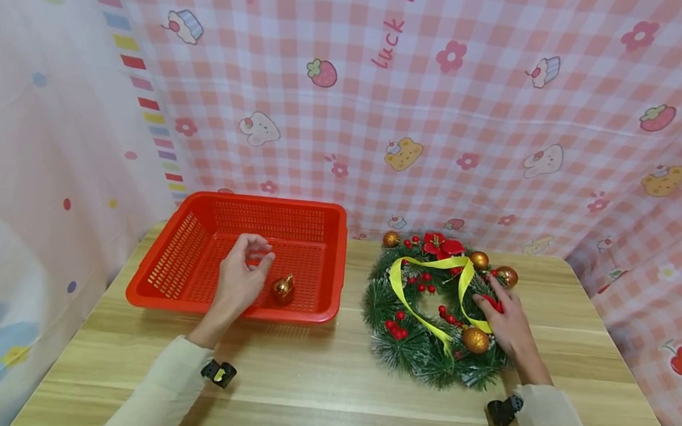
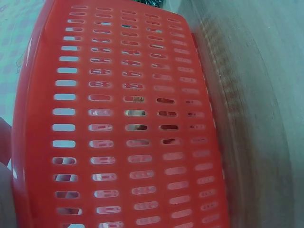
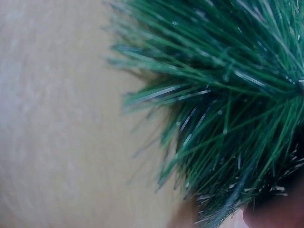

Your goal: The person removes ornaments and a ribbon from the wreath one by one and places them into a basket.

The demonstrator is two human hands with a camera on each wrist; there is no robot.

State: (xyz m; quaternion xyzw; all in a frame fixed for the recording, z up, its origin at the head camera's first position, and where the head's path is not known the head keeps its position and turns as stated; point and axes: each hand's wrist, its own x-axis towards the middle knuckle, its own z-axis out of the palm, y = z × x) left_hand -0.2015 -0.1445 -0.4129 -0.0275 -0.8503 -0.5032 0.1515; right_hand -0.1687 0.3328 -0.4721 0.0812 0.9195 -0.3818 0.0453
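Over the red plastic basket (image 1: pixel 339 264), my left hand (image 1: pixel 241 278) hovers with loosely bent fingers. A gap shows between thumb and fingertips, and nothing is seen in it. A shiny gold ball ornament (image 1: pixel 283 288) lies in the basket, right of that hand. At the right, my right hand (image 1: pixel 510 322) grips the outer right side of a green Christmas wreath (image 1: pixel 394 352), beside a red decoration (image 1: pixel 492 303). In the right wrist view, the wreath's needles (image 3: pixel 228 95) hide most of that hand. A yellow ribbon (image 1: pixel 430 262) lies loosely across the wreath.
Gold balls (image 1: pixel 476 340), red berries (image 1: pixel 396 326) and a red flower (image 1: pixel 442 246) decorate the wreath. Both basket and wreath stand on a wooden table (image 1: pixel 334 378). A pink checked curtain (image 1: pixel 368 112) hangs behind. In the left wrist view, the slotted basket wall (image 2: pixel 114 152) blocks most of the sight.
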